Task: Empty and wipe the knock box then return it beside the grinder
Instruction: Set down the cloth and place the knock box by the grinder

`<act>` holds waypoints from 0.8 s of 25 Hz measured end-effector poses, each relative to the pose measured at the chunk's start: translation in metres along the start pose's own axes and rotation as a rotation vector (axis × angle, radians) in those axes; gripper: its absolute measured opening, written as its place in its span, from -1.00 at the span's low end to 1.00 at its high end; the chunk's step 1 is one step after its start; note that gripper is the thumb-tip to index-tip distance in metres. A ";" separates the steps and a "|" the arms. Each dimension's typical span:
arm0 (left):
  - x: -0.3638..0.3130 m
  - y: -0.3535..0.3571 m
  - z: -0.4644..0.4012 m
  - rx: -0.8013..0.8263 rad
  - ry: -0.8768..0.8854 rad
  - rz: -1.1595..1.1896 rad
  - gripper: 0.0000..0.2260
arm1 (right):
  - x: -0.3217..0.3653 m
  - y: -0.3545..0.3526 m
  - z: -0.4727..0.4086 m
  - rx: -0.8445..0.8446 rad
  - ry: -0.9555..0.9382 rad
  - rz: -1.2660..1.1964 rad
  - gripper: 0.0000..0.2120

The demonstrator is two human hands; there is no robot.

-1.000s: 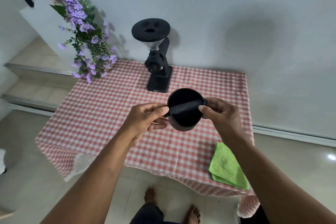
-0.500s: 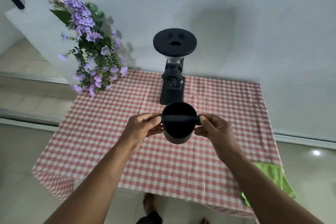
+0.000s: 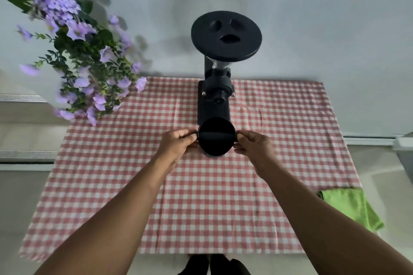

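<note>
The black round knock box [image 3: 216, 138], with a bar across its mouth, is held between both hands just in front of the base of the black grinder [image 3: 215, 87]. My left hand [image 3: 177, 144] grips its left side and my right hand [image 3: 253, 144] grips its right side. The box's inside looks dark; I cannot tell whether its bottom touches the tablecloth. The grinder stands at the table's far middle, its wide round lid on top.
A red-and-white checked cloth [image 3: 201, 196] covers the table. Purple flowers [image 3: 73, 51] lean over the far left corner. A folded green cloth [image 3: 350, 205] lies at the right front edge. A white wall stands behind; tiled floor surrounds the table.
Both hands have carried the knock box away from me toward the grinder's base. The view has shifted, so the grinder now sits centred and the green cloth lies farther right.
</note>
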State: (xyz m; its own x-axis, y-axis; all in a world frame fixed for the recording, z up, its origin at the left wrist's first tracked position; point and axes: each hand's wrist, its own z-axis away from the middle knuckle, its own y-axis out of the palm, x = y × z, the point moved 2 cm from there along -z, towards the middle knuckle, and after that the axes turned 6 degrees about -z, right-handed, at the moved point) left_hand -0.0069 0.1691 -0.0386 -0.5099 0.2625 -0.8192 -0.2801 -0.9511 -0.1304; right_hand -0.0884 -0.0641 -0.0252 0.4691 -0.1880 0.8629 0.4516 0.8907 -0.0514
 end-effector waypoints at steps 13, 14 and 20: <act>0.001 0.003 -0.023 -0.055 -0.029 -0.092 -0.71 | -0.004 0.014 -0.029 -0.042 -0.032 -0.012 -0.83; 0.002 0.004 -0.022 -0.062 -0.035 -0.077 -0.72 | -0.004 0.014 -0.028 -0.055 -0.028 -0.011 -0.83; 0.002 0.007 -0.022 -0.057 -0.062 -0.010 -0.64 | -0.003 0.026 -0.020 -0.206 -0.032 0.075 -0.87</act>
State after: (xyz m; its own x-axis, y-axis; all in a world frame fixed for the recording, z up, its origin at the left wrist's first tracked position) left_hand 0.0081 0.1598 -0.0529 -0.5573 0.2797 -0.7817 -0.2396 -0.9557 -0.1712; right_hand -0.0627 -0.0490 -0.0394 0.4839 -0.1083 0.8684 0.5638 0.7975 -0.2147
